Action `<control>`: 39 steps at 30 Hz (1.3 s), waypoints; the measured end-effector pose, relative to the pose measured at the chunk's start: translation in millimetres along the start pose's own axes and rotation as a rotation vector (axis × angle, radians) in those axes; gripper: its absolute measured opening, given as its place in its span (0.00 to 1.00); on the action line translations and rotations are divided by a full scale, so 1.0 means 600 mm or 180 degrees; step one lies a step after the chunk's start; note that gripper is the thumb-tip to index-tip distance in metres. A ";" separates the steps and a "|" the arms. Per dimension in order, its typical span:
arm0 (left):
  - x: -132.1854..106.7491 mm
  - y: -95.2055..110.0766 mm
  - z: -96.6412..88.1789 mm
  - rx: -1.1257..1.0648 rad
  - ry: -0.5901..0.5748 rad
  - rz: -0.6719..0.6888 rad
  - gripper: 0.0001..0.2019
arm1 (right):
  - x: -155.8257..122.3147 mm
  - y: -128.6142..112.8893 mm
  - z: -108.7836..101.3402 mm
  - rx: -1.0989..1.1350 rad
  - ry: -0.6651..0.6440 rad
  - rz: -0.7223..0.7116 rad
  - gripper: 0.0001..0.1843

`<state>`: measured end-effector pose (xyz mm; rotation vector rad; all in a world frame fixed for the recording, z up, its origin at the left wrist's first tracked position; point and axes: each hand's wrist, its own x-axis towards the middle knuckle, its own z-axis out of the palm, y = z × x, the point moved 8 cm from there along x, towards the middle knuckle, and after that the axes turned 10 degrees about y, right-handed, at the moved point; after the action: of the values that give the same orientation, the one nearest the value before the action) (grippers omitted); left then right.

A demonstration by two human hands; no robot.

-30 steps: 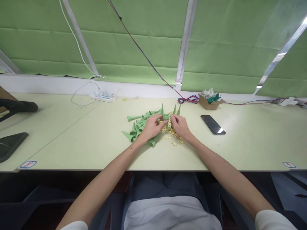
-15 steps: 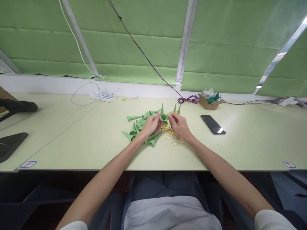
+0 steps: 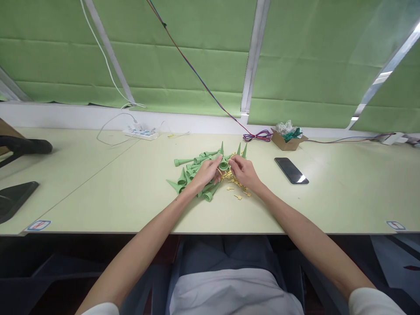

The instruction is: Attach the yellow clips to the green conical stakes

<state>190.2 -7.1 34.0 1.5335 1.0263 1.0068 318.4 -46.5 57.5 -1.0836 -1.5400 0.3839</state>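
My left hand (image 3: 209,169) is closed round a green plastic cone (image 3: 223,166), its round hollow end turned toward me. Close to the cone's right side, the fingers of my right hand (image 3: 243,170) are pinched together; whatever they hold is too small and covered to make out. Several more green cones (image 3: 207,196) lie heaped under and left of my left hand, pointing various ways. Small yellow plastic pegs (image 3: 238,197) are scattered beneath and in front of my right hand. Behind it, a couple of green cones (image 3: 244,150) stand with their tips up.
A black phone (image 3: 291,170) lies to the right. Behind it sits a small cardboard box (image 3: 285,142) with clear and green plastic, beside a coiled cable (image 3: 258,136). A white power strip (image 3: 141,133) is at the back left, and a black stand (image 3: 16,199) at far left.
The held cone has tipped and dropped slightly, showing a bit more of its side. My right fingers have moved slightly left, closer to it.
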 end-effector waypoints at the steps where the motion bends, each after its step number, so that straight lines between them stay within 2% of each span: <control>1: -0.001 0.002 0.000 0.0054 -0.0011 0.0053 0.29 | 0.000 0.000 0.000 -0.0020 0.0011 0.0004 0.18; 7: -0.011 0.027 0.003 0.0600 -0.0062 0.0609 0.24 | 0.002 0.003 -0.002 -0.0239 0.0060 0.0005 0.22; 13: -0.018 0.048 0.002 0.0945 0.0129 0.1129 0.18 | 0.003 0.013 -0.001 -0.0512 0.0059 -0.0063 0.24; 19: -0.017 0.054 0.000 0.1098 0.0301 0.1598 0.12 | 0.005 0.020 -0.002 -0.0503 0.0072 0.0068 0.26; 29: -0.014 0.052 -0.001 0.1321 0.0489 0.1727 0.09 | 0.005 0.024 -0.002 -0.0319 0.0175 0.0224 0.26; 39: -0.013 0.049 -0.008 0.1177 0.0616 0.1447 0.11 | 0.006 0.022 -0.018 -0.0137 0.0515 0.0143 0.25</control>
<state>187.2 -17.7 62.6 2.0660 1.0622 1.3531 334.3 -40.1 52.9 -1.1559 -1.3883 0.2876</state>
